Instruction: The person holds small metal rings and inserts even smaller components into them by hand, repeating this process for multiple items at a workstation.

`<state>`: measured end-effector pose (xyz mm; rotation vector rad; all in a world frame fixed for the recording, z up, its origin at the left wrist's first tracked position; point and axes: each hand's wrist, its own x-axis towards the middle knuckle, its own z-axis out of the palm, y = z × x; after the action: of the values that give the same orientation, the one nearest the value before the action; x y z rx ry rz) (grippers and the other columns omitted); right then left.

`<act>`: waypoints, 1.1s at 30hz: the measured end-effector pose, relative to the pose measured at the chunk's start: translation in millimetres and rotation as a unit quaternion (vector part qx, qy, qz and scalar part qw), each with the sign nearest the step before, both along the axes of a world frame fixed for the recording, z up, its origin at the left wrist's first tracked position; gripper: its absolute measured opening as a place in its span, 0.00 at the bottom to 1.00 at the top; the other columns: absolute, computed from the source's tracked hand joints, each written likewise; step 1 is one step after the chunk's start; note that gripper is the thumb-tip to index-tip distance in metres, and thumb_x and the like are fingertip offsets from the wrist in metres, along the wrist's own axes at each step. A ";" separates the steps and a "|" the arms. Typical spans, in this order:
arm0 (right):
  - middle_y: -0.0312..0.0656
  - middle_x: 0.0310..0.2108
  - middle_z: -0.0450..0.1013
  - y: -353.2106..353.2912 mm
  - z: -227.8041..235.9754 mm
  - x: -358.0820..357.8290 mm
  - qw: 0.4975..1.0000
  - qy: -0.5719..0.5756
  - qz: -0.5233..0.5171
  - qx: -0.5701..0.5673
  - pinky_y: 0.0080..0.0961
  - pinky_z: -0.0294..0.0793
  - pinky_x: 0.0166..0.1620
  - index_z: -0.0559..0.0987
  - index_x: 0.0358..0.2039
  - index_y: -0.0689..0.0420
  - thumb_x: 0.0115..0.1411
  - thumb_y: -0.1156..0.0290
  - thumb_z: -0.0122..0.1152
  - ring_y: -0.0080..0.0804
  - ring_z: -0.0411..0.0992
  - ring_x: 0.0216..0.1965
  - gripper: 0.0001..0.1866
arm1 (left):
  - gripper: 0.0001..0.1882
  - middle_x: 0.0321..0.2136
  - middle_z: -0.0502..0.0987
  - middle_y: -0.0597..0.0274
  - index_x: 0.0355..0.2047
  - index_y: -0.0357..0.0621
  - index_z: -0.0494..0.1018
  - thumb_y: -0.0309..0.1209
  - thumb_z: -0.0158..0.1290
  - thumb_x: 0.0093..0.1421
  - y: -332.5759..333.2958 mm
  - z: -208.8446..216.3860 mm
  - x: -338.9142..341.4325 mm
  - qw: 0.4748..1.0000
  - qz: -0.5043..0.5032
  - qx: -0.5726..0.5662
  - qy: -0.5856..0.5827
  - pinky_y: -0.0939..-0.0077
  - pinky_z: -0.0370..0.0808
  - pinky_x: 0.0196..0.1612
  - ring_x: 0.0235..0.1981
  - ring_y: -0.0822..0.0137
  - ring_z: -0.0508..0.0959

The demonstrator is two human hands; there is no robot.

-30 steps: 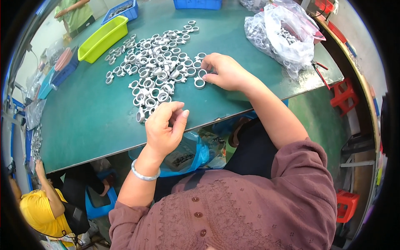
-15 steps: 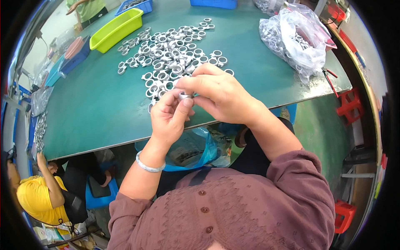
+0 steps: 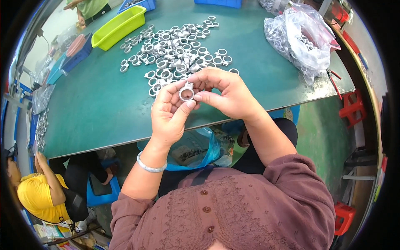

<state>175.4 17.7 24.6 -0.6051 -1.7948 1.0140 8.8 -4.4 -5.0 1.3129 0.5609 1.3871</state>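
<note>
Between my hands, just above the table's near edge, is a silver metal ring clamp (image 3: 187, 93) with a small lug at its top. Its round opening faces me. My left hand (image 3: 170, 109) grips it from the left, thumb at the lower rim and fingers behind. My right hand (image 3: 227, 92) pinches its right side between thumb and fingers. Beyond my hands lies a loose pile of similar ring clamps (image 3: 182, 51) on the green table (image 3: 96, 112); my fingers hide the pile's near part.
A lime-green bin (image 3: 118, 27) stands behind the pile on the left. Clear plastic bags of metal parts (image 3: 298, 41) and red-handled pliers (image 3: 334, 83) lie at the right. An open blue bag (image 3: 193, 148) sits below the table edge. A person in yellow (image 3: 41, 196) sits at lower left.
The ring clamp has turned so that its opening faces me. My right hand's fingers have shifted from over its top to its right side.
</note>
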 end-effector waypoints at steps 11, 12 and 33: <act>0.37 0.28 0.69 -6.0 -0.8 -1.7 0.998 0.047 0.017 0.038 0.16 0.71 0.28 0.74 0.37 0.63 0.48 0.86 0.55 0.21 0.69 0.26 0.13 | 0.14 0.35 0.74 0.55 0.43 0.33 0.63 0.19 0.48 0.56 -0.9 2.4 4.1 0.999 0.007 -0.007 0.042 0.81 0.74 0.36 0.30 0.71 0.76; 0.37 0.28 0.69 -6.6 -1.3 -1.8 0.998 0.047 0.017 0.038 0.16 0.71 0.28 0.74 0.37 0.63 0.48 0.86 0.55 0.21 0.69 0.26 0.13 | 0.14 0.34 0.74 0.55 0.43 0.33 0.63 0.19 0.48 0.56 -0.9 0.9 3.8 0.999 0.007 -0.006 0.042 0.82 0.74 0.35 0.30 0.72 0.76; 0.35 0.28 0.73 -2.9 -1.9 6.7 0.971 0.112 0.039 -0.207 0.14 0.69 0.33 0.76 0.35 0.61 0.54 0.74 0.55 0.17 0.70 0.29 0.08 | 0.19 0.34 0.75 0.56 0.47 0.35 0.61 0.18 0.49 0.55 -2.9 0.6 0.0 0.998 -0.016 -0.025 0.055 0.82 0.75 0.32 0.31 0.70 0.77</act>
<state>182.1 14.8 22.7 -0.6446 -1.4247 1.4696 8.8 -7.4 -4.4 1.3582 0.6408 1.2731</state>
